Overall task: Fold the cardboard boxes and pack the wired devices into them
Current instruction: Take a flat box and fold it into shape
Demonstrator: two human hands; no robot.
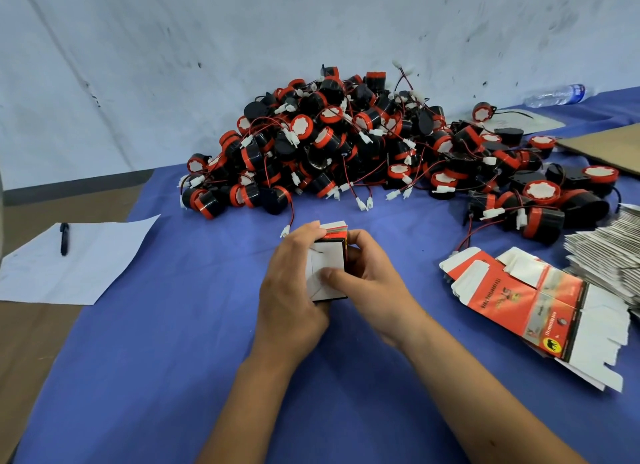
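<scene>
Head view: near centre on the blue cloth (173, 342), the left hand (291, 290) and right hand (367, 283) both grip one small box (327, 266), the right thumb pressing its white flaps. Step: closing a box end. Next, likely insert a device from the far pile (346, 145); flat blanks (526, 297) lie right

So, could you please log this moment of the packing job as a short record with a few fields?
surface: table with blue cloth
in hand: small cardboard box, white flaps facing the camera
left hand: grips the box's left side
right hand: holds the right side, thumb pressing the white flap
devices: pile of black-and-red wired devices behind the box, unpacked
flat boxes: unfolded red-and-white box blanks on the right, next to a grey stack of blanks
left side: paper sheet with a pen on it
far right: plastic bottle lying down
</scene>
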